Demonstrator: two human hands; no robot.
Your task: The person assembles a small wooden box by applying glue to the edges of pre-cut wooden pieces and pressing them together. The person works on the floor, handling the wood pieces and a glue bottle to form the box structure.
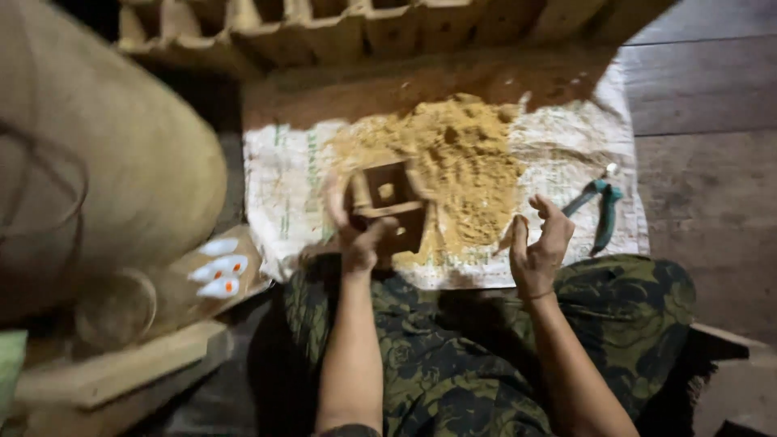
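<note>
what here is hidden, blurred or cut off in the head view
- Left hand: motion-blurred, so its grip on the small wooden box is unclear.
- Box underside: hidden by the box itself.
- White sack: middle buried under the yellow powder pile.
- Teal pliers: too small to show the tip.
- Big burlap sack: cut off by the left edge.

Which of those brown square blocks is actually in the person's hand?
The single block over the sawdust pile, gripped by the left hand. The other blocks sit stacked in a row at the back, untouched.
</note>
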